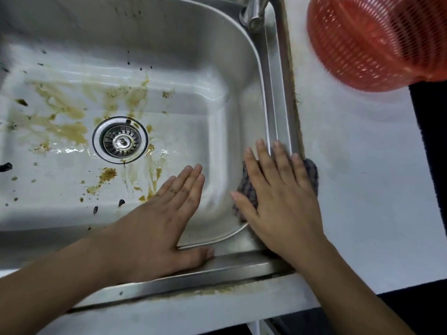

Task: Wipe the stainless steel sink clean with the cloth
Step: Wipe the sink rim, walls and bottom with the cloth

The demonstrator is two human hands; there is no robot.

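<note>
The stainless steel sink [278, 93] fills the left and middle of the view. Brown stains and dark specks cover its floor around the round drain [120, 140]. My right hand [280, 197] lies flat, fingers spread, pressing a dark checked cloth [312, 172] onto the sink's right rim near the front corner; most of the cloth is hidden under the hand. My left hand [164, 223] rests flat on the sink's front edge, fingers together and reaching over the basin, thumb on the rim, holding nothing.
A steel tap [254, 13] stands at the sink's back right corner. An orange plastic colander [377, 42] sits on the white counter [362, 177] to the right. Brown grime lines the seams between the sink and the counter.
</note>
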